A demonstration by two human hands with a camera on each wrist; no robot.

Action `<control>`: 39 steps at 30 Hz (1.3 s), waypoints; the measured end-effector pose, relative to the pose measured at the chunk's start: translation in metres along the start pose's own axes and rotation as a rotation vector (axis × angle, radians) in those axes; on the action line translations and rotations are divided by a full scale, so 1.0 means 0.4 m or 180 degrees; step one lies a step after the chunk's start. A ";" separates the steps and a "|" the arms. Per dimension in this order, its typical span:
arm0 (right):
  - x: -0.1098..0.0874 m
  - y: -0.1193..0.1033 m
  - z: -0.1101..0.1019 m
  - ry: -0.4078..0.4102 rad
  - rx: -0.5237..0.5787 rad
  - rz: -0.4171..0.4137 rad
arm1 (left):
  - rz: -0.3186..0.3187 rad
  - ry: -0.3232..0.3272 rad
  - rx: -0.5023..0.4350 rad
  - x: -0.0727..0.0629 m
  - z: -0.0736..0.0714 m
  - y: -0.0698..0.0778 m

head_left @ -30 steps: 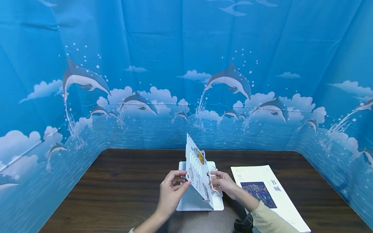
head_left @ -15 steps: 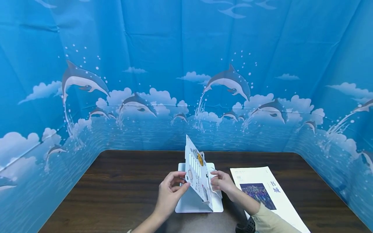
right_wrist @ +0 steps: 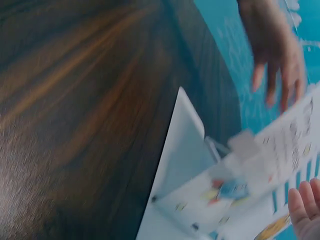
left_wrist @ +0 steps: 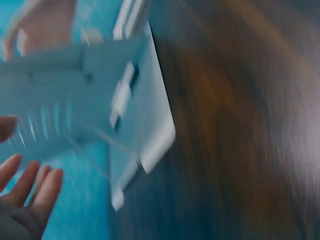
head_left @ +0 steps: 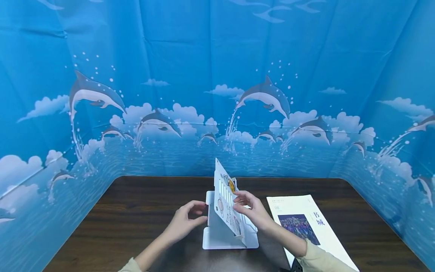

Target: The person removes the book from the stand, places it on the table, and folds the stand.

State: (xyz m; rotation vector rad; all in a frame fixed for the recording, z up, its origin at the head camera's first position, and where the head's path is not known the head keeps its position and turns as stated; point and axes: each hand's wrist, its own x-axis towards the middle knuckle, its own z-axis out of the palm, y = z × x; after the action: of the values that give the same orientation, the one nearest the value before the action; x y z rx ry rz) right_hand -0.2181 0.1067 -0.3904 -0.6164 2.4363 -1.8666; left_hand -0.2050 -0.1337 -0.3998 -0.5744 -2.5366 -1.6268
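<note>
A white book stand stands on the table with its printed panel tilted up from the flat base. The panel carries slots, planet drawings and lettering. Left of it, my left hand is held apart from the panel, its fingers loosely bent around nothing. My right hand hovers at the panel's printed face, fingertips close to the slots. In the right wrist view, its fingers extend over the panel. The left wrist view, blurred, catches the back of the panel and thin wire struts behind it.
To the right, a white book with a dark picture on its cover lies flat on the dark wooden table. A blue dolphin-print curtain surrounds the table at the back and sides.
My left hand has let go of the panel's left edge and drawn back leftward. My right hand has come from behind the panel's right edge to its printed face. The panel's tilt looks unchanged.
</note>
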 end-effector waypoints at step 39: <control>0.018 0.011 0.041 -0.0227 -0.0943 -0.0924 | 0.0272 -0.0618 0.0994 0.060 0.059 -0.158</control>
State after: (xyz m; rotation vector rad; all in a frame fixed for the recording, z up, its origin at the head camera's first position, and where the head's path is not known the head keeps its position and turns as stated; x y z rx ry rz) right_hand -0.2222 0.0903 -0.3975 -1.0834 2.7203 -1.5339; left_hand -0.2460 -0.1295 -0.4584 -0.8260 -2.7802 -1.1648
